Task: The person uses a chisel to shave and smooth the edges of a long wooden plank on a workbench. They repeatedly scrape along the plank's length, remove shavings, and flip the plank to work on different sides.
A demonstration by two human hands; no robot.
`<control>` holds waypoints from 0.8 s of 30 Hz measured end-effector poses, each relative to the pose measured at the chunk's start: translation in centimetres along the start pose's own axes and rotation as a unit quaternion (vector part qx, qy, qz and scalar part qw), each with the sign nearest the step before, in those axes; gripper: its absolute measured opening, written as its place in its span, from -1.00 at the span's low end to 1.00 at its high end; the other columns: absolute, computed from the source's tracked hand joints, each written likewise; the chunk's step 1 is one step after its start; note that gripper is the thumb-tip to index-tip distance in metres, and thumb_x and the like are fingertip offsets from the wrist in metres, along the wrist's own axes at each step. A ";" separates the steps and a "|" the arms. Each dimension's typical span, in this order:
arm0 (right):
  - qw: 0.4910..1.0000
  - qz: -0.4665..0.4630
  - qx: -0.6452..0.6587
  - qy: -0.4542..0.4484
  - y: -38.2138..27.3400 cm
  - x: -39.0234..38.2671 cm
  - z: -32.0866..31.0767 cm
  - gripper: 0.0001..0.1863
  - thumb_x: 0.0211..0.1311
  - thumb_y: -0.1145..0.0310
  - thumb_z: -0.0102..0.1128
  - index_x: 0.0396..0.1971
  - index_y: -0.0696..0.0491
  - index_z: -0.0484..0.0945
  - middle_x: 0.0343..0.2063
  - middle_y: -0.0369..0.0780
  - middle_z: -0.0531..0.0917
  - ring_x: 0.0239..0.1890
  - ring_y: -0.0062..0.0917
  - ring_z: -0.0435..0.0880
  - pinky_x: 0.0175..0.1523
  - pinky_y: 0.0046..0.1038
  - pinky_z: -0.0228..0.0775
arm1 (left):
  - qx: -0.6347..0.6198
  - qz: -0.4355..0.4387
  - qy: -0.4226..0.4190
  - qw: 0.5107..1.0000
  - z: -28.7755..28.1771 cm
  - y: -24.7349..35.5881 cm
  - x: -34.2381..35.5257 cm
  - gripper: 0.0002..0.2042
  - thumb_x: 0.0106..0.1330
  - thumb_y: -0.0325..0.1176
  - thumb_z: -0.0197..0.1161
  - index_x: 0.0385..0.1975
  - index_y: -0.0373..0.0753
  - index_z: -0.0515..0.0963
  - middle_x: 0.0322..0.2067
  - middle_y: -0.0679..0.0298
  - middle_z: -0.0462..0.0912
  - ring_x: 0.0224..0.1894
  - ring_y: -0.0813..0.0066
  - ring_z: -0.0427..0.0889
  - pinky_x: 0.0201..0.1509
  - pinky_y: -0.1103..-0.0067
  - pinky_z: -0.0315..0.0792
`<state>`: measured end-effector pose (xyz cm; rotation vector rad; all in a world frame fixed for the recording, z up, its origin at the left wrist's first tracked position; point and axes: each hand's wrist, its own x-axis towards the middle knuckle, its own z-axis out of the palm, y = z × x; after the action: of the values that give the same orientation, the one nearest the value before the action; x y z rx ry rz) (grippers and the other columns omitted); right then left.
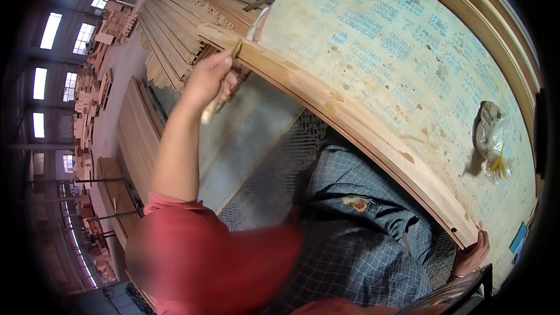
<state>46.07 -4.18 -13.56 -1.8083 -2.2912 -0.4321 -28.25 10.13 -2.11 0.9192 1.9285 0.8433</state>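
A long wooden plank (373, 125) with darker filler-like patches runs slantwise along the near edge of the table. My left hand (211, 80) is closed around a putty knife (208, 112) with a pale wooden handle. Its thin blade, seen nearly edge-on, meets the plank toward the far left end. At the plank's near right end, my right hand (471, 254) grips the corner, its thumb side partly hidden. On the right of the table lies a clear plastic bag (494, 137) with a brown lump in it and a yellow strip at one end.
The table (361, 35) has a pale, stained covering with blue print. More long boards (501, 29) line its far side. Stacked planks (169, 29) stand beyond my left hand, and larger panels (139, 114) lie nearer. A small blue item (517, 237) rests at the right edge.
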 end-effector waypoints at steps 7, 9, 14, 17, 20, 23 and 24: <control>0.997 -0.008 -0.035 0.073 0.2 -1.3 1.1 -0.27 -0.04 0.57 0.41 0.23 0.04 0.36 0.08 -0.08 0.53 0.10 -0.14 0.53 0.18 -0.21 0.36 | 0.159 -0.116 -0.125 0.972 -1.8 5.5 2.1 -0.64 0.54 -0.35 -0.14 0.23 -0.16 0.46 -0.60 0.29 0.53 -0.70 0.66 0.41 -0.65 0.67 0.37; 0.995 -0.004 -0.033 0.091 -0.6 -1.1 1.1 -0.30 -0.01 0.61 0.36 0.22 0.03 0.37 0.07 -0.09 0.54 0.08 -0.15 0.55 0.16 -0.22 0.37 | 0.214 -0.113 -0.131 0.961 -0.8 6.4 1.9 -0.67 0.53 -0.35 -0.11 0.18 -0.19 0.50 -0.60 0.27 0.54 -0.70 0.65 0.42 -0.66 0.68 0.36; 0.991 -0.009 -0.088 0.097 -0.9 -1.2 0.7 -0.31 0.05 0.37 0.48 0.19 0.05 0.34 0.02 -0.10 0.60 0.03 -0.21 0.60 0.09 -0.26 0.44 | 0.173 -0.177 -0.226 0.942 0.8 6.8 0.6 -0.64 0.48 -0.35 0.05 0.24 -0.16 0.45 -0.61 0.25 0.60 -0.74 0.63 0.47 -0.70 0.68 0.37; 0.991 -0.016 -0.091 0.101 -0.6 -1.2 1.1 -0.30 0.03 0.32 0.50 0.18 0.05 0.35 0.01 -0.10 0.61 0.02 -0.22 0.60 0.08 -0.28 0.44 | -0.020 -0.123 -0.248 0.961 -0.3 5.6 -1.2 -0.58 0.44 -0.30 0.12 0.28 -0.20 0.40 -0.61 0.23 0.56 -0.71 0.63 0.45 -0.69 0.71 0.32; 0.991 -0.016 -0.082 0.102 -0.7 -1.0 1.1 -0.31 0.02 0.35 0.50 0.17 0.05 0.37 0.01 -0.10 0.61 0.01 -0.23 0.61 0.08 -0.28 0.44 | -0.186 -0.072 -0.163 0.966 -2.7 2.3 -1.2 -0.54 0.43 -0.29 0.14 0.30 -0.24 0.35 -0.56 0.18 0.56 -0.73 0.58 0.43 -0.68 0.66 0.34; 0.992 -0.010 -0.073 0.102 -0.8 -1.0 1.1 -0.32 0.02 0.39 0.49 0.17 0.05 0.38 0.01 -0.10 0.61 0.01 -0.24 0.61 0.09 -0.29 0.43 | -0.247 -0.029 -0.031 0.968 -3.1 -0.6 -1.9 -0.53 0.45 -0.28 0.11 0.33 -0.22 0.32 -0.55 0.20 0.54 -0.72 0.57 0.42 -0.65 0.65 0.34; 0.993 -0.009 -0.055 0.106 -0.8 -1.1 1.1 -0.32 0.01 0.42 0.49 0.17 0.05 0.39 0.02 -0.10 0.60 0.02 -0.24 0.60 0.12 -0.30 0.41 | -0.296 -0.008 -0.037 0.955 -3.1 -1.7 -1.9 -0.53 0.47 -0.29 0.07 0.35 -0.20 0.28 -0.53 0.21 0.55 -0.71 0.55 0.43 -0.63 0.64 0.34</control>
<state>45.64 -4.98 -15.08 -1.6979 -2.1793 -0.7311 -30.69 7.03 -1.44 0.5570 1.4793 1.2628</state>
